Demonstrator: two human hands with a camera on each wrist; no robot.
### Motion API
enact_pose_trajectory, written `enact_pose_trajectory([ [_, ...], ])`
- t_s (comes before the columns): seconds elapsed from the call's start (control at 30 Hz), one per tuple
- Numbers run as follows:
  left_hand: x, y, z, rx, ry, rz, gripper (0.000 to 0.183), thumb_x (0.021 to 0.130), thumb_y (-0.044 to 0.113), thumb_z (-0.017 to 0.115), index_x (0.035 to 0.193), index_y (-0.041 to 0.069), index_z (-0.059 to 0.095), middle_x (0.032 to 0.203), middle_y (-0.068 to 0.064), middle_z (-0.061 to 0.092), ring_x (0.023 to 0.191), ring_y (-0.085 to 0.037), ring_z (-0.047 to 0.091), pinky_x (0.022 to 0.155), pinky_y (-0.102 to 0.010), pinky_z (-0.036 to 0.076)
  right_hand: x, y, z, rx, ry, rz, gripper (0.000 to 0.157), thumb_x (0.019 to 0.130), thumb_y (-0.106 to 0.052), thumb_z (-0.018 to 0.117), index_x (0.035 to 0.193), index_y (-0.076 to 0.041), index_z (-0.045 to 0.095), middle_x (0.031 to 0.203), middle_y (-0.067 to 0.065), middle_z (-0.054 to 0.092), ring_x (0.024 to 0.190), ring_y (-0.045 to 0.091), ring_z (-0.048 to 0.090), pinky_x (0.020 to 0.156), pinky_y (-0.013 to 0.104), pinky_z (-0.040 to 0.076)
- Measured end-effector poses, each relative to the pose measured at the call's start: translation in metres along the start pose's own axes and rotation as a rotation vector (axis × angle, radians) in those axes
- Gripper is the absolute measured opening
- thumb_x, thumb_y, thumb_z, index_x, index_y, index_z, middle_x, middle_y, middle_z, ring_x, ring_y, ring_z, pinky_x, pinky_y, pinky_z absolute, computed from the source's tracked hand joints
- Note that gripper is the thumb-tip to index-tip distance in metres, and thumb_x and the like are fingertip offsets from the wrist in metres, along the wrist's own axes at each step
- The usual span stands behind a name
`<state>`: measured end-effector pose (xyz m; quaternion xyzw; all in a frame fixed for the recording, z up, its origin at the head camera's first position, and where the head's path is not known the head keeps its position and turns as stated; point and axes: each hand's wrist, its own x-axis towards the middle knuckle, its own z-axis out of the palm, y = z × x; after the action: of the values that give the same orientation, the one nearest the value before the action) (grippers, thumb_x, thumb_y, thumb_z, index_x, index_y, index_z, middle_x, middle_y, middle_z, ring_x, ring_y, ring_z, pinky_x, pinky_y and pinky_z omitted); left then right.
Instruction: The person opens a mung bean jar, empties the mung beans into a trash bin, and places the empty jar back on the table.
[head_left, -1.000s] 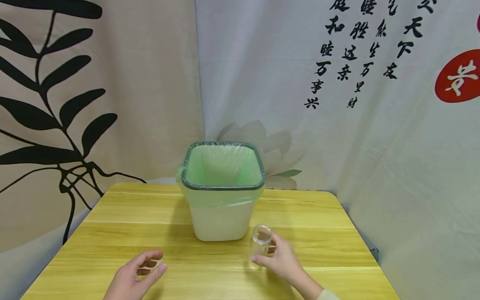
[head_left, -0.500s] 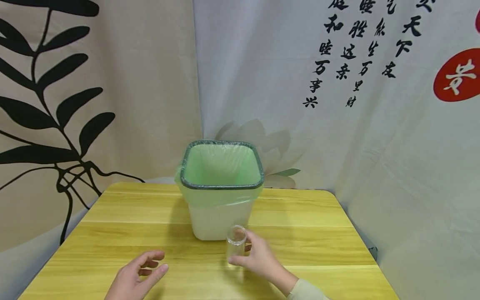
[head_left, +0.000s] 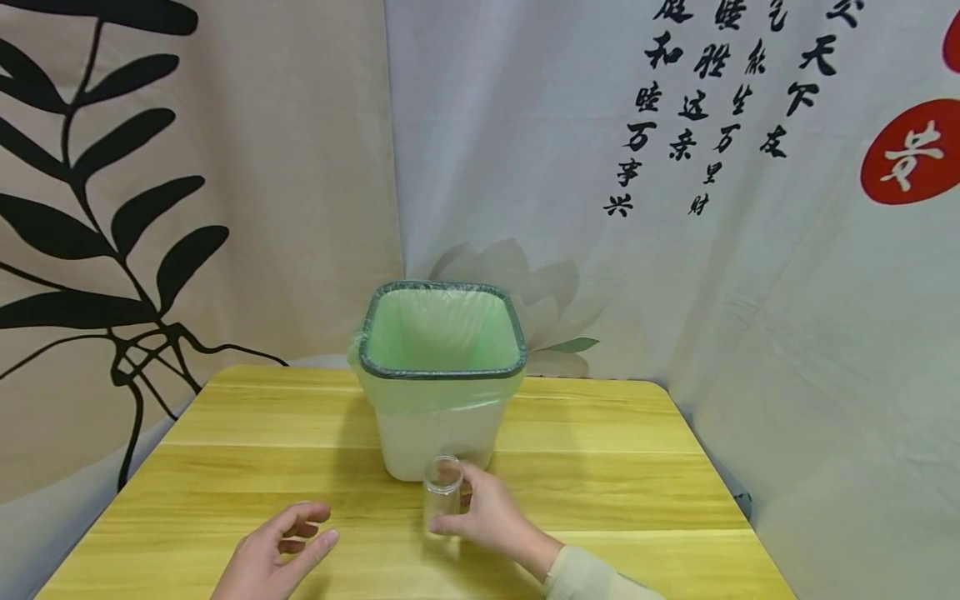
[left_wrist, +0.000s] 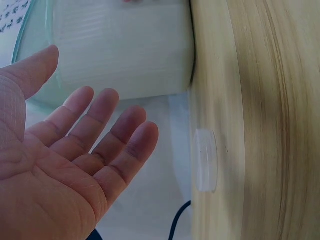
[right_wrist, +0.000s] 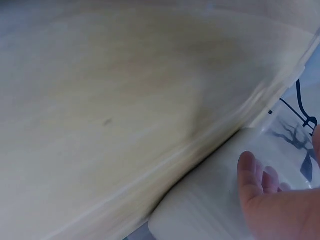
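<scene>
In the head view my right hand [head_left: 480, 517] grips a small clear jar [head_left: 442, 500] from its right side, fingers behind and thumb in front. The jar stands upright with its round rim on top. My left hand [head_left: 273, 550] is held over the table to the left, fingers loosely bent and thumb apart, holding nothing. In the left wrist view the left palm [left_wrist: 55, 185] is turned up, and a clear flat round piece [left_wrist: 206, 160], like a lid, lies on the table beyond the fingertips. The right wrist view shows the right hand [right_wrist: 262, 200] but the jar is hard to make out there.
A pale bin [head_left: 442, 433] with a green liner [head_left: 435, 396] over its dark rim stands at the table's back, just behind the jar. The wooden table [head_left: 637, 500] has rounded back corners. A printed curtain [head_left: 525, 167] hangs behind it.
My right hand has moved left with the jar, from right of the bin to in front of it. My left hand has stayed almost still.
</scene>
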<state>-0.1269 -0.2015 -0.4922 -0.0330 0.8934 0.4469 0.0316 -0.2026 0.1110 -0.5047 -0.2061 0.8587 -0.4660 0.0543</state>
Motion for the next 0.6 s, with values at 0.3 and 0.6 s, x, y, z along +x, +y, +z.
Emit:
enact_pose_trajectory([
  [0.3,0.0037,0.0011,-0.0007,-0.014,-0.029,-0.021,0.056,0.099,0.052,0.074,0.137,0.011,0.069,0.133,-0.005,0.074,0.108,-0.014,0.068,0.08,-0.028,0.061,0.0027,0.0036,0.0068,-0.044,-0.005,0.054,0.077,0.078,-0.029,0.098,0.145,-0.018,0.061,0.132,0.004,0.072,0.106,0.014,0.068,0.084,0.027,0.058],
  [0.6,0.0036,-0.0002,0.001,-0.04,-0.035,-0.022,0.056,0.099,0.052,0.074,0.137,0.011,0.068,0.134,-0.006,0.073,0.109,-0.017,0.068,0.082,-0.038,0.064,0.0039,0.0079,0.0083,-0.028,-0.015,0.082,0.075,0.079,-0.026,0.097,0.144,-0.017,0.061,0.101,-0.001,0.068,0.085,0.012,0.06,0.067,0.022,0.051],
])
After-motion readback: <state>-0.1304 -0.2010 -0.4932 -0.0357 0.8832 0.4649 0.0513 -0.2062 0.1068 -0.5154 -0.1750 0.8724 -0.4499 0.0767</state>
